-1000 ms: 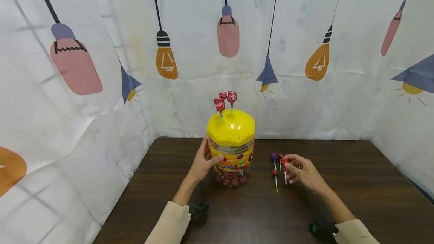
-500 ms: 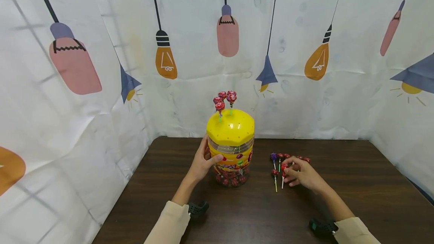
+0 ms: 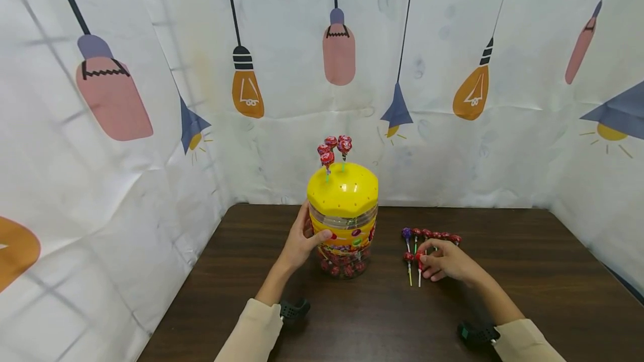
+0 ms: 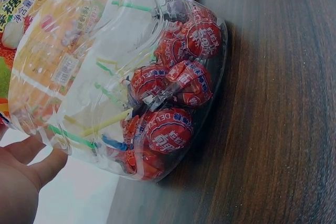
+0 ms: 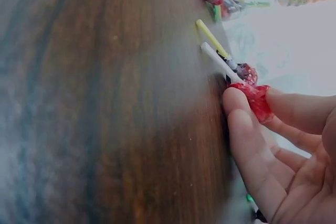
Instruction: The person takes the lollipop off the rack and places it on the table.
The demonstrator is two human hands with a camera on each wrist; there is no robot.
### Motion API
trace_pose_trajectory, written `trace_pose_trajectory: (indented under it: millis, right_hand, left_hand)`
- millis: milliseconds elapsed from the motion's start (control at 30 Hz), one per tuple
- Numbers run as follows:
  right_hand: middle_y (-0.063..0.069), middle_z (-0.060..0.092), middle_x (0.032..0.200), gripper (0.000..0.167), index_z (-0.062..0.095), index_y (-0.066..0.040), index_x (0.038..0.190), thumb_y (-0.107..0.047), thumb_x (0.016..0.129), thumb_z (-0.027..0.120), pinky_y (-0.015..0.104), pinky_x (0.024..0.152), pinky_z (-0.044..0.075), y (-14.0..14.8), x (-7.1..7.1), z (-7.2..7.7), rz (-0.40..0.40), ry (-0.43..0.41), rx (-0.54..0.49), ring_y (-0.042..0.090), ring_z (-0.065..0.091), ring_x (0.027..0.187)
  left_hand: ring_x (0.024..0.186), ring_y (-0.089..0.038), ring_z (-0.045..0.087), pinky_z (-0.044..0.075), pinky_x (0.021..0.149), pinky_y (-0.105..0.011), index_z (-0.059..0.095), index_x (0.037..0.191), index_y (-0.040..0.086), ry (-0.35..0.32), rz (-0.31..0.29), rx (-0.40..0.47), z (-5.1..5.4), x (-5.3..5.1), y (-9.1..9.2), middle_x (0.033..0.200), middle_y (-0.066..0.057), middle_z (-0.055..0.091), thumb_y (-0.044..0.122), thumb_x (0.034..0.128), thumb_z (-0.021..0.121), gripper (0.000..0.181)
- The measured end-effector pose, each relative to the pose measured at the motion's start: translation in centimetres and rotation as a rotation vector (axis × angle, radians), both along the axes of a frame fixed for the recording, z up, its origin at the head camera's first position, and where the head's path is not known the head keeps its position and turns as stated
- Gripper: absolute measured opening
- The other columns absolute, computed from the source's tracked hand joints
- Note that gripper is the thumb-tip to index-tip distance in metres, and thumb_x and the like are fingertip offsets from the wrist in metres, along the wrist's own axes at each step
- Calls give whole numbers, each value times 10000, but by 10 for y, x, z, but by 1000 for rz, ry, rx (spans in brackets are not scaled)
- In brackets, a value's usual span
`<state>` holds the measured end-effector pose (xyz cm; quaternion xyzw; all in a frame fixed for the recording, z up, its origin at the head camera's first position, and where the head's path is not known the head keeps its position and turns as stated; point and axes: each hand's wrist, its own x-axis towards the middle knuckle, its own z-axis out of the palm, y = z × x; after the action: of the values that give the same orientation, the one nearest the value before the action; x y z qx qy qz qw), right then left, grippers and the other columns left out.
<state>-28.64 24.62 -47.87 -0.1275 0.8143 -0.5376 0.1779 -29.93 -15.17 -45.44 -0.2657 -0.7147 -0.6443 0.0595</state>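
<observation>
Two hands in play, and we have one clear plastic jar with a yellow printed label (image 3: 347, 239) standing upright on the brown wood-grain desk (image 3: 543, 278). The left hand (image 3: 300, 244) grips it, thumb across the front, fingers round the side. On top sits one yellow domed plastic lid (image 3: 349, 190), and we count at least four red-wrapped lollipops (image 3: 327, 158) standing in it; through the jar's wall, at least five more red-wrapped heads (image 4: 169, 129).

Over to the right hand (image 3: 445, 261): thumb and fingers pinch one bright red lollipop with a white stick (image 5: 258, 102), right of the jar. Just beside it, we see one dark red lollipop with a yellow stick (image 3: 408, 257). Behind those, one purple-headed lollipop (image 3: 406, 233) leads a row of about five dark red lollipops (image 3: 436, 235), sticks partly hidden by the hand. Behind the desk, a white backdrop (image 3: 453, 166) shows three pink printed lamps (image 3: 339, 57).
</observation>
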Motion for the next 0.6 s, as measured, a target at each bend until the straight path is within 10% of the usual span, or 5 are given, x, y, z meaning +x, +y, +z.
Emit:
trace_pose_trajectory:
  millis: [600]
  right_hand:
    - [132, 694, 846, 395, 556, 36, 1330, -184, 1013, 645, 405, 632, 622, -1, 2, 5, -7, 4, 92, 247, 708, 708]
  left_hand:
    - [1369, -341, 484, 385, 1153, -638, 161, 1626, 401, 17, -3, -2, 0, 0, 1, 1556, -52, 430, 388, 965, 707, 858]
